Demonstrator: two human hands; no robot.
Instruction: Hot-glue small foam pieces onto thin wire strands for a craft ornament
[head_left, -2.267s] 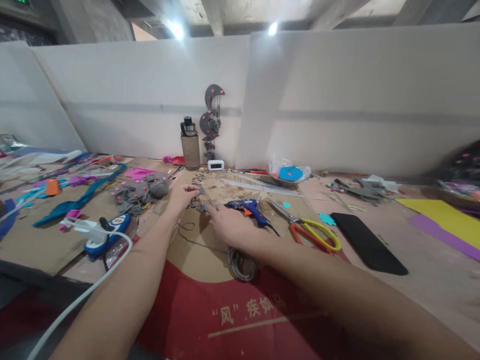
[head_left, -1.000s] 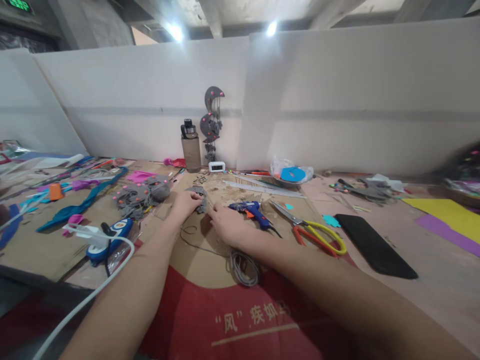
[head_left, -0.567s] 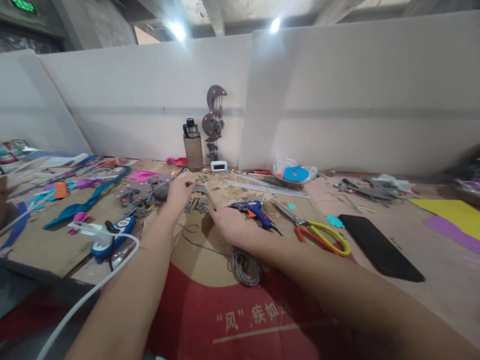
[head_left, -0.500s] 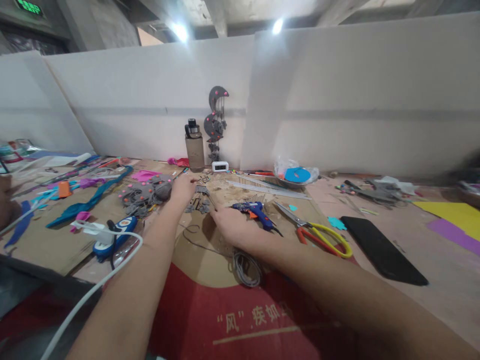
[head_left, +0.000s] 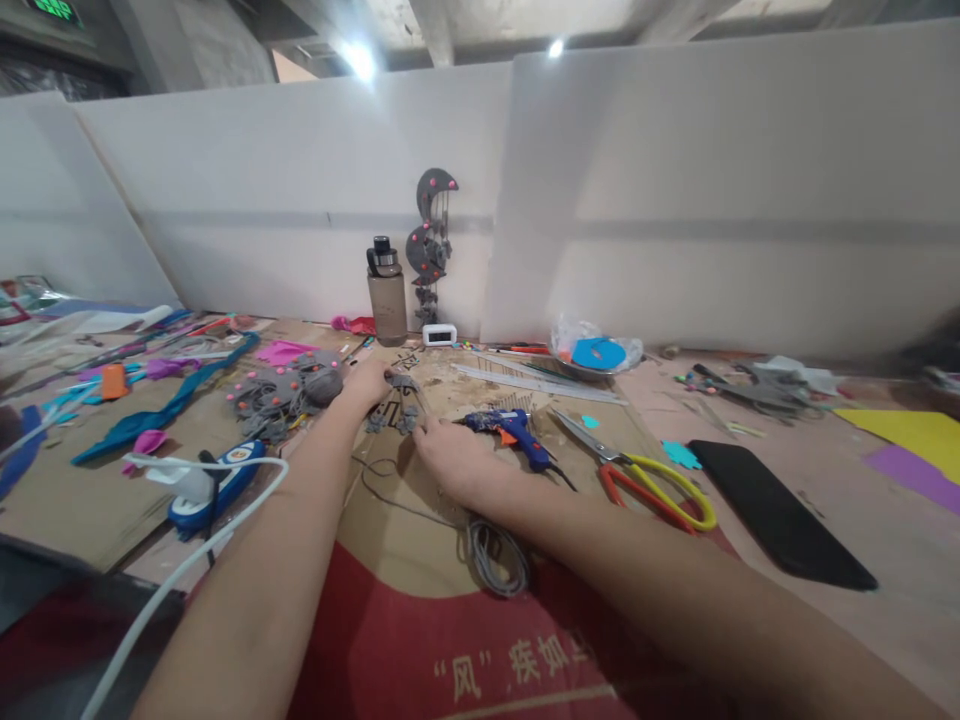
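Both my arms reach forward over a cardboard sheet (head_left: 420, 520). My left hand (head_left: 367, 383) is closed in a pinch on the top of a small grey felt ornament (head_left: 397, 405) whose little pieces hang on strings. My right hand (head_left: 450, 460) lies just right of it, fingers closed at the ornament's lower pieces. A coil of grey string (head_left: 495, 555) lies under my right wrist. A blue glue gun (head_left: 510, 432) rests right beside my right hand.
Red-and-yellow scissors (head_left: 645, 475) and a black phone (head_left: 780, 515) lie to the right. A heap of grey felt pieces (head_left: 285, 385) and a blue-white gadget with white cable (head_left: 214, 480) are left. A bottle (head_left: 386, 295), a hanging grey moon ornament (head_left: 429, 240) and white boards stand behind.
My left hand moved a little farther away and left, stretching the grey ornament out between both hands. My right hand stayed close to the glue gun.
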